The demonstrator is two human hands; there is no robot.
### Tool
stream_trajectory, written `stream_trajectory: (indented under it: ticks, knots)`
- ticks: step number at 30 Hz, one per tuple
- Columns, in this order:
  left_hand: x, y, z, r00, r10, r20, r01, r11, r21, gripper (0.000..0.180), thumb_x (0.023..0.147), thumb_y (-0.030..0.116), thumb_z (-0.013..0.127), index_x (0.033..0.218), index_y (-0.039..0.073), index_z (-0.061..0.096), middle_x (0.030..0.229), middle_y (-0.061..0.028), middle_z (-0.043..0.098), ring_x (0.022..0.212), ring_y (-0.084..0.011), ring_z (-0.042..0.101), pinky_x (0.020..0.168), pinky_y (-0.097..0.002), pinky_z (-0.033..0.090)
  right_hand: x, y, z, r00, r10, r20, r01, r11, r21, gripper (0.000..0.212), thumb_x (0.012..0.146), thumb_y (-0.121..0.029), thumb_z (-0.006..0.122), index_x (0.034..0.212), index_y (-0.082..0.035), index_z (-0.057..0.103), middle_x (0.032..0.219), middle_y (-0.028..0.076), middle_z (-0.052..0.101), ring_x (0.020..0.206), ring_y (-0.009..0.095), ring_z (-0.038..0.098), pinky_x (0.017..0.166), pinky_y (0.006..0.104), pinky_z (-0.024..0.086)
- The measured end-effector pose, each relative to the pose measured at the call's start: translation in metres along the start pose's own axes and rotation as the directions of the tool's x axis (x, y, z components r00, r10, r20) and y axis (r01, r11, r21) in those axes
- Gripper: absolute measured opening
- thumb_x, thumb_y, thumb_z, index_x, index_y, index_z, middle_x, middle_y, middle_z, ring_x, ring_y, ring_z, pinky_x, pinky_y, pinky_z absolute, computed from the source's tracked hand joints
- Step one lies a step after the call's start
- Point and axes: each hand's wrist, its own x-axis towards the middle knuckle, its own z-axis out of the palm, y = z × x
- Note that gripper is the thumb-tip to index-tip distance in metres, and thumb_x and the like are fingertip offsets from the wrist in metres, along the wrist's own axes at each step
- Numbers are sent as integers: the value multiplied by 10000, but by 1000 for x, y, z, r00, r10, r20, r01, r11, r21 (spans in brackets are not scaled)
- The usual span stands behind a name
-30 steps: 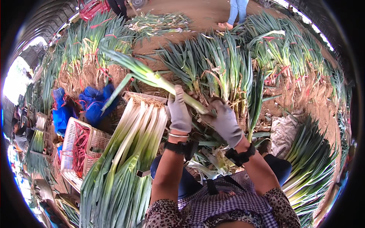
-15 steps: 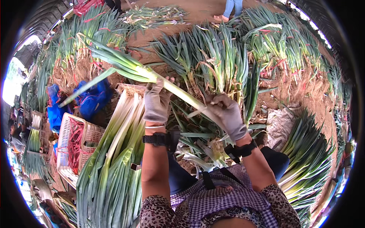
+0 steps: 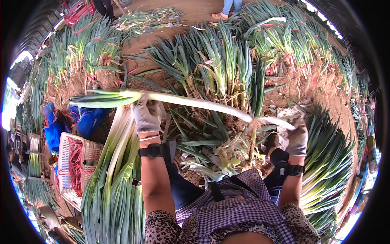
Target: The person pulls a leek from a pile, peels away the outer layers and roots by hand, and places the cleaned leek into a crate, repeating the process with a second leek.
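Observation:
A leek [image 3: 195, 99] lies across in front of me, its green leaves to the left and its long white stalk reaching right. My left hand [image 3: 147, 116], in a grey-white work glove, is closed round it where the leaves meet the stalk. Off to the right, my gloved right hand [image 3: 297, 138] is closed at the end of a pale peeled strip [image 3: 278, 121] that stretches from the leek's root end. That hand's fingertips are partly blurred. Below my left hand, a stack of cleaned leeks [image 3: 118, 171] lies with white ends away from me.
A plastic crate [image 3: 67, 162] with red ties stands at left, with blue cloth [image 3: 87, 122] behind it. Unpeeled leeks [image 3: 215, 61] stand ahead. More leeks [image 3: 325, 171] lie at right. Stripped leaves [image 3: 221, 158] litter the ground before my knees. A person's legs [image 3: 231, 7] show at the back.
My right hand has moved right, away from the leek's stalk, drawing a pale strip out. The leek has swung from a slant to nearly level, and my left hand has shifted left.

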Motion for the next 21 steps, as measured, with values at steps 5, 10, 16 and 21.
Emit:
stream_trajectory:
  ticks: [5,10,16,21]
  knots:
    - [15,17,-10,980,84,-179,-70,994,85,120,866,119,639,969,72,600,855,-30,611,716,-155,615,614,-294,555,-16,-46,-31,998,12,-64,-32,947,-319,263,907,-310,582,855,-52,578,807,45,571,788,188,563,801,332,473]
    - [2,11,2,976,57,-209,-33,993,116,175,844,141,674,991,86,597,862,-26,612,736,-156,625,610,-297,562,-37,0,92,934,348,84,-154,603,-783,789,776,-15,689,1418,19,232,1011,191,650,783,158,652,688,246,542]
    - [11,-22,10,949,34,-312,13,989,148,219,789,139,732,945,108,581,829,2,602,708,-148,601,591,-301,522,-33,89,156,822,429,374,-196,830,-522,481,753,-501,715,810,-54,545,641,-19,481,597,135,461,561,282,377]
    - [27,-15,-39,977,100,-191,-10,906,423,255,788,128,707,980,132,539,886,-26,574,728,-154,569,581,-291,503,30,19,62,989,126,77,-128,991,31,230,936,-131,424,708,-155,445,619,-58,407,541,47,409,470,214,371]
